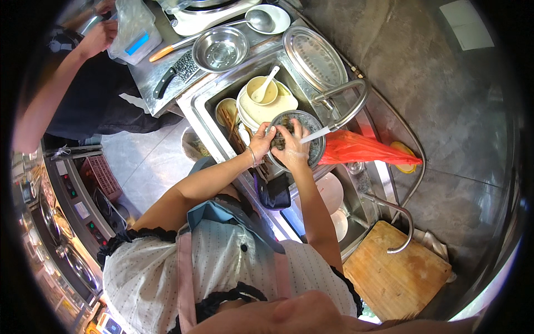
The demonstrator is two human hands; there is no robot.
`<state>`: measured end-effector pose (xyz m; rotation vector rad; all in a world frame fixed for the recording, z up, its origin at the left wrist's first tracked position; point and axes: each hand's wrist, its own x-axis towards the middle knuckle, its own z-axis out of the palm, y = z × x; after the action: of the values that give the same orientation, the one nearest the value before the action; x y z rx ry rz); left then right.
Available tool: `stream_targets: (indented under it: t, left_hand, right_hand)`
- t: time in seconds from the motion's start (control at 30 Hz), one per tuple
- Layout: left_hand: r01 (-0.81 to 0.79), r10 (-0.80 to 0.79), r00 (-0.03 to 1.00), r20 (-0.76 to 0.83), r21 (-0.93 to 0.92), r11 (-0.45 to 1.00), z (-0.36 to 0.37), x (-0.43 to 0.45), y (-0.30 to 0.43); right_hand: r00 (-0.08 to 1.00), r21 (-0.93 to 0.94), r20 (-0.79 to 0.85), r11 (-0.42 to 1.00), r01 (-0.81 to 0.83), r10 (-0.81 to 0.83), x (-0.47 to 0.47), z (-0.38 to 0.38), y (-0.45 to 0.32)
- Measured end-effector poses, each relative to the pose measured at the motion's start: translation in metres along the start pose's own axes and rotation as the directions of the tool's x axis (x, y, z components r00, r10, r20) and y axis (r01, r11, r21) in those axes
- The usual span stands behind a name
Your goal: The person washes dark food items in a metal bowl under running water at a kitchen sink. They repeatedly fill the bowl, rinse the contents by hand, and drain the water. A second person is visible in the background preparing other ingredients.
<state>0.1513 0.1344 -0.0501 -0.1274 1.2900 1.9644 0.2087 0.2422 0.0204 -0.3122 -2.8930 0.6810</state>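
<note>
A round bowl (316, 122) with dark, wet pieces of food (278, 140) in it sits over the sink, beneath the running faucet (352, 119). At its near-left rim, my left hand (259, 146), with a bangle on the wrist, holds on with the thumb reaching inside. My right hand (294, 146) is inside the bowl, fingers curved over the dark pieces; whether it grips any is hidden. Water (316, 135) falls onto the back of that hand. Just beyond are stacked pale plates (273, 110) and a small bowl (252, 85) holding a white spoon (265, 85).
Chopsticks (227, 119) lie left in the sink (200, 104). A cleaver (179, 71), metal basin (221, 48) and ladle (258, 20) rest on the counter. A red plastic bag (363, 148) lies right, above a wooden cutting board (396, 267). Another person's hand (100, 37) holds a bagged container (135, 37).
</note>
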Motion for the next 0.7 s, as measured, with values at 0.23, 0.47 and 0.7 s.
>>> stream_targets:
  t: [0.23,0.47,0.7]
  left_hand:
    - [0.025,-0.025,0.999,0.022,0.006,1.0,-0.01,-0.002,0.002]
    - [0.058,-0.057,0.998,-0.024,0.051,0.997,0.0,-0.009,0.003]
    - [0.094,-0.092,0.993,-0.07,0.025,0.995,-0.005,-0.011,0.01]
  right_hand:
    - [0.983,0.097,0.111,0.986,0.138,-0.148,-0.015,-0.013,0.024]
    - [1.0,0.017,0.024,1.0,-0.012,0.012,-0.02,0.005,0.024]
    - [0.998,0.048,0.049,0.998,0.036,-0.038,-0.023,0.001,0.02]
